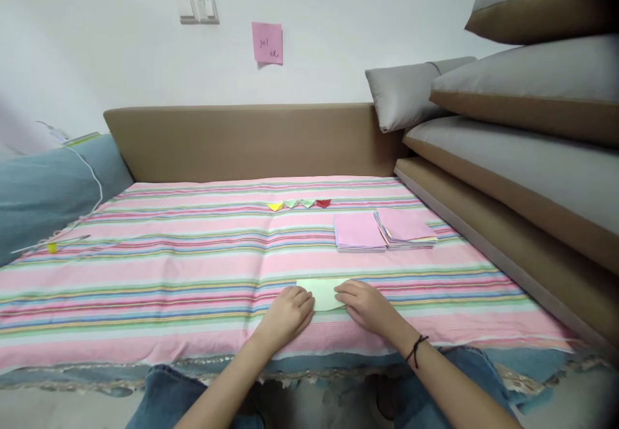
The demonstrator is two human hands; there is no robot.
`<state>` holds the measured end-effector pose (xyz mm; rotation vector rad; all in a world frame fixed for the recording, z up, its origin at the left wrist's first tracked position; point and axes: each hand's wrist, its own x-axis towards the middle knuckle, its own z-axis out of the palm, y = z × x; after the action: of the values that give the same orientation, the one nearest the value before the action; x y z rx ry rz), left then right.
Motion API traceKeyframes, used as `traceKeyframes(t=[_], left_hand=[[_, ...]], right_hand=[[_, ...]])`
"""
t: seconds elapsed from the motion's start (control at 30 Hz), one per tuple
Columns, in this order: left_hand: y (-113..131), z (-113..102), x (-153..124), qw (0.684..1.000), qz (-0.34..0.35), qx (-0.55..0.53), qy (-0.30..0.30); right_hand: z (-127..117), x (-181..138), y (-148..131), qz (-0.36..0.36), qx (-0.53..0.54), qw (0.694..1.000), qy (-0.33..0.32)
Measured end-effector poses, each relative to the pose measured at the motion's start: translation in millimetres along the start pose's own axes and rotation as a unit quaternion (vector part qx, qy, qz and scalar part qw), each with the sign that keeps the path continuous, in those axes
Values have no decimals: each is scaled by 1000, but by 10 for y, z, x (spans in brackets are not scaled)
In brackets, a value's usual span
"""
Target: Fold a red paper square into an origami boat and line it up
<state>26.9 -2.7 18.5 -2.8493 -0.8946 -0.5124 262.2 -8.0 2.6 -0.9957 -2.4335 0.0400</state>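
Observation:
A pale green sheet of paper (322,290) lies near the front edge of the striped cloth (193,274). My left hand (286,316) presses on its left end with fingers curled down. My right hand (367,306) rests on its right end, fingers bent onto the paper. Both hands pinch or press the sheet flat against the cloth. Farther back sit two stacks of pink paper (360,231) (406,227). A row of small folded pieces, yellow (275,206), two light green (299,204) and red (323,203), lies beyond them.
A brown padded backrest (251,139) runs along the far side under a white wall with a pink sticky note (267,42). Grey and brown cushions (522,132) are stacked at the right. A blue pillow (48,187) and a white cable lie at the left.

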Motion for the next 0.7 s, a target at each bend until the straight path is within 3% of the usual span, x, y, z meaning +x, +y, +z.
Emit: traceKeyframes(t=[0.1, 0.33, 0.5, 0.7], left_hand=[[88, 30, 43, 1000, -19, 5, 3], [249, 115, 37, 999, -47, -14, -2], [211, 133, -27, 986, -125, -109, 22], [214, 235, -17, 942, -239, -228, 65]], right_hand=[[46, 9, -9, 3, 14, 1000, 25], [103, 28, -158, -3, 63, 998, -22], [89, -12, -64, 85, 164, 982, 25], [32, -51, 2, 207, 202, 957, 16]])
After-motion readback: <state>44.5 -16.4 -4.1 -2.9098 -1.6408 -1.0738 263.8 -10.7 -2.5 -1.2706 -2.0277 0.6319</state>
